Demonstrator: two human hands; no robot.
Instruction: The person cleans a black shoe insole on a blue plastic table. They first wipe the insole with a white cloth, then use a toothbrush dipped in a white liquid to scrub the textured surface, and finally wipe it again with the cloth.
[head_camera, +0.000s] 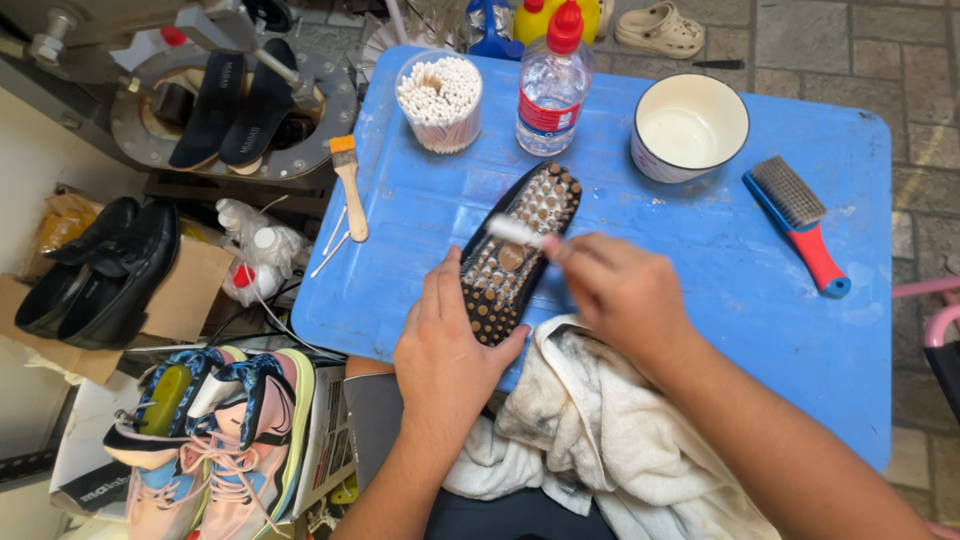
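There is a single view, from a camera on the person's head, looking steeply down and slightly forward at a blue table (700, 300). It sits close: the forearms enter from the near edge and fill the lower middle. The table's far edge lies near the top, with paved floor (820, 40) beyond. At left the view takes in a cluttered work area beside the table.

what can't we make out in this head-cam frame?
- Head view: the brush in the right hand is motion-blurred, so its bristles cannot be made out.
- The heel end of the shoe is covered by the left hand.
- The shoe's upper faces the table, hidden.
- The towel is partly under the right forearm.
- The sneakers are cut off by the bottom edge.
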